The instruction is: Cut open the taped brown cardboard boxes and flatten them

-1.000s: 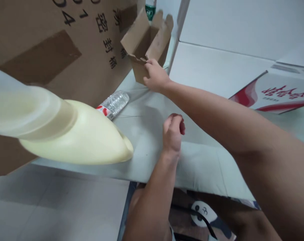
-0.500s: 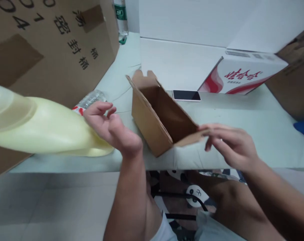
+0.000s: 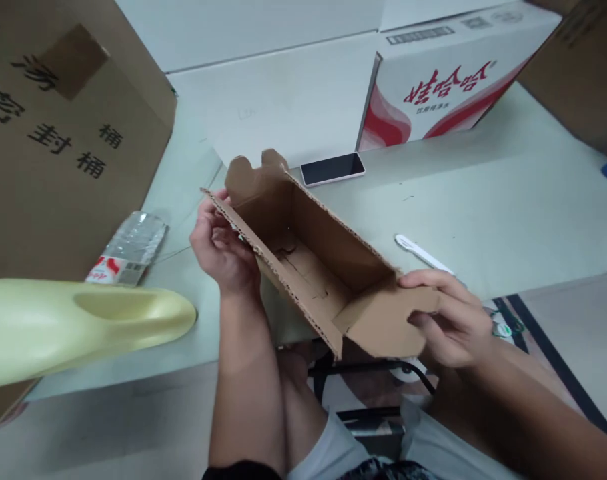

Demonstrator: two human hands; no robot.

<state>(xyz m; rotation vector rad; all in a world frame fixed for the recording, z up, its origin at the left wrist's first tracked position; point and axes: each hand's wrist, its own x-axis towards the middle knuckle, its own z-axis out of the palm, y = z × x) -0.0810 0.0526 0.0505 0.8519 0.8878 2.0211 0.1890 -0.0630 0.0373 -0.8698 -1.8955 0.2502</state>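
Our two hands hold an open cardboard box (image 3: pixel 303 280) at the near edge of the worktop (image 3: pixel 503 207).
Our right hand (image 3: pixel 456 320) pinches the near end flap between thumb and fingers, while our left hand (image 3: pixel 226 250) curls against the outside of the long left flap, its fingers partly hidden, so we cannot tell how firmly they close; beyond the box lies a phone (image 3: pixel 332 169), right of it a white handle-like object (image 3: pixel 423 255), and to our left a clear bottle (image 3: pixel 133 243) and a yellow container (image 3: pixel 108 327).
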